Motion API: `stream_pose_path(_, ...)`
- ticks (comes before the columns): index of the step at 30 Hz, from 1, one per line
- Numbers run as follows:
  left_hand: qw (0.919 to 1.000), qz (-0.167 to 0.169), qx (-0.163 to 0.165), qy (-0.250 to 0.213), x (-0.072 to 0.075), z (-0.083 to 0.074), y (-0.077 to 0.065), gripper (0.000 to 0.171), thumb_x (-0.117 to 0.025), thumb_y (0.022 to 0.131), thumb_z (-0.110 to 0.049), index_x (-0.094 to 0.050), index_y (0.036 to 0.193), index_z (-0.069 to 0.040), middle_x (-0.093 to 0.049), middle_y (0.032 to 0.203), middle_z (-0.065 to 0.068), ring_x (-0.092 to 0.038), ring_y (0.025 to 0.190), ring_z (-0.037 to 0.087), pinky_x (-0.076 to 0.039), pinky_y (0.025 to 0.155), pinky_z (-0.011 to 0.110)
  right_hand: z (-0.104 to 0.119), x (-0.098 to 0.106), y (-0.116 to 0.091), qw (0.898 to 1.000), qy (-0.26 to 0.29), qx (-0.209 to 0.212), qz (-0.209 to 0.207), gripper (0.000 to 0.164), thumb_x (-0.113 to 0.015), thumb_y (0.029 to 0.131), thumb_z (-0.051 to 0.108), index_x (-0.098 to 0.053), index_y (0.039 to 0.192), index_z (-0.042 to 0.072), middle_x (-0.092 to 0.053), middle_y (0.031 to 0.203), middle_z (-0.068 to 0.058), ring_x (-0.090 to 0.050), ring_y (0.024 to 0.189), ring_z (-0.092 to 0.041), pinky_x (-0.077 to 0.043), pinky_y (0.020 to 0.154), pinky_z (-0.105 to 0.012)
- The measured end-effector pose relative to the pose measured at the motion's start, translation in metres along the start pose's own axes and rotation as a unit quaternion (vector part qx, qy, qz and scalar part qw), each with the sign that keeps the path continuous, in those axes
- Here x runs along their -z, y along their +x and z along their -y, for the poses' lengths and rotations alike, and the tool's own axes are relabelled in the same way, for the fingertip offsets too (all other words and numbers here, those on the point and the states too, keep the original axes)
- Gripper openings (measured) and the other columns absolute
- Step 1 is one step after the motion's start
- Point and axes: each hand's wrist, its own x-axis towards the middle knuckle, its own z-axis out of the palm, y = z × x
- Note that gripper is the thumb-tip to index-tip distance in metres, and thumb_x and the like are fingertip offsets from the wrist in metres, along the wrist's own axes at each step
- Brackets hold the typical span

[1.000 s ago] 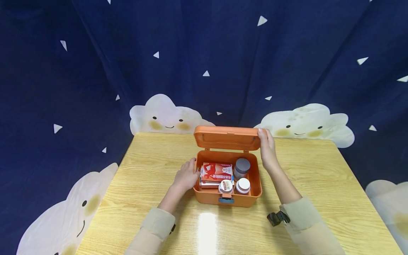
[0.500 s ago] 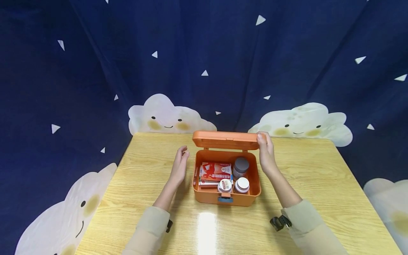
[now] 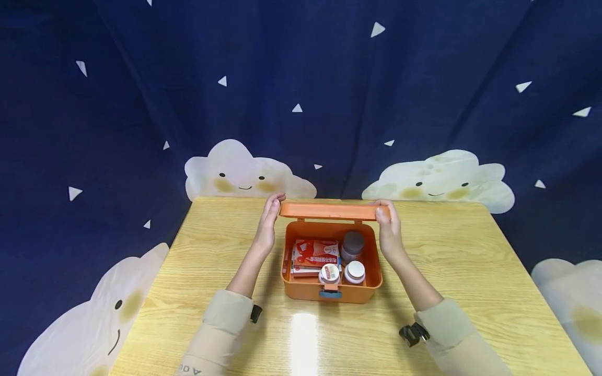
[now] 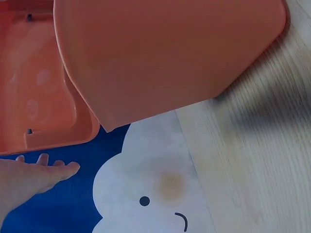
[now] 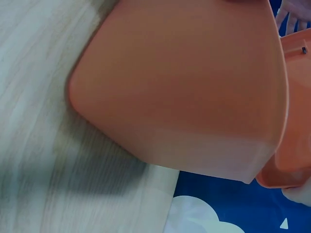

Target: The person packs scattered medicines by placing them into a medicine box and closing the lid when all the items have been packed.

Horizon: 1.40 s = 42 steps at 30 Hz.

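Observation:
An orange storage box [image 3: 305, 291] stands on the table, its hinged lid [image 3: 329, 211] raised and tilted over the back edge. My right hand [image 3: 389, 232] grips the lid's right end, thumb on the front side. Beside the lid's left end, my left hand [image 3: 266, 227] is upright with fingers extended. In the left wrist view, the left hand's fingers [image 4: 60, 170] show just off the lid's edge. Inside the box lie a red-and-white medicine carton [image 3: 317, 254] on top of others, a grey-capped bottle [image 3: 352, 244] and two white-capped bottles [image 3: 355, 271].
A grey-blue latch [image 3: 331, 294] sits on the box's front. The wooden table [image 3: 451, 261] extends to both sides. Behind it hangs a dark blue curtain [image 3: 263, 104] with clouds and white triangles. Both wrists wear dark straps; the right one has a black device [image 3: 414, 334].
The lid has tipped forward and lower with the right hand holding it. My left hand has left the box's left rim and risen to the lid's left end.

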Motion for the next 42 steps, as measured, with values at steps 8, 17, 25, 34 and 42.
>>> stream_pose_path(8, 0.999, 0.031, -0.032, 0.007, 0.0, 0.029, 0.002, 0.056, -0.031, 0.096, -0.04, -0.043, 0.122, 0.008, -0.044, 0.127, 0.025, -0.04, 0.115, 0.031, -0.028, 0.098, 0.042, -0.005, 0.001, -0.006, 0.998, 0.041, 0.041, 0.017, 0.022, -0.039, 0.085, 0.009, -0.049, 0.099, -0.004, -0.058, 0.097, 0.001, -0.052, 0.095, -0.01, -0.037, 0.086, -0.02)
stream_pose_path(17, 0.9982, 0.018, -0.038, 0.043, -0.007, 0.033, -0.008, 0.036, -0.041, 0.093, -0.017, -0.047, 0.119, 0.008, -0.046, 0.122, 0.024, -0.042, 0.111, 0.031, -0.031, 0.097, 0.042, -0.013, 0.003, -0.017, 0.995, 0.071, 0.067, 0.031, 0.035, -0.041, 0.085, 0.01, -0.04, 0.103, -0.019, -0.054, 0.102, -0.012, -0.051, 0.1, -0.019, -0.04, 0.088, -0.022)
stream_pose_path(25, 0.9927, 0.009, -0.094, 0.074, -0.014, 0.009, -0.029, 0.036, -0.043, 0.088, -0.007, -0.045, 0.116, 0.016, -0.044, 0.12, 0.032, -0.039, 0.116, 0.041, -0.026, 0.102, 0.05, -0.024, 0.007, -0.027, 0.993, 0.059, 0.095, 0.039, 0.035, -0.041, 0.081, 0.008, -0.041, 0.102, -0.019, -0.053, 0.106, -0.023, -0.049, 0.105, -0.028, -0.038, 0.091, -0.025)
stream_pose_path(34, 0.9835, 0.022, -0.144, 0.106, -0.012, 0.025, -0.041, 0.04, -0.045, 0.084, -0.007, -0.044, 0.117, 0.016, -0.04, 0.127, 0.033, -0.034, 0.122, 0.044, -0.022, 0.102, 0.056, -0.032, 0.014, -0.038, 0.987, 0.031, 0.138, 0.076, 0.037, -0.044, 0.081, 0.01, -0.042, 0.103, -0.019, -0.046, 0.109, -0.034, -0.037, 0.115, -0.043, -0.023, 0.104, -0.033)
stream_pose_path(42, 0.9731, 0.032, -0.168, 0.154, -0.005, 0.077, -0.045, 0.052, -0.044, 0.089, -0.039, -0.042, 0.127, -0.003, -0.034, 0.141, 0.015, -0.029, 0.131, 0.033, -0.022, 0.101, 0.058, -0.047, 0.021, -0.049, 0.98, 0.0, 0.174, 0.097, 0.05, -0.05, 0.085, 0.027, -0.044, 0.106, -0.018, -0.045, 0.115, -0.035, -0.033, 0.122, -0.045, -0.017, 0.108, -0.037)
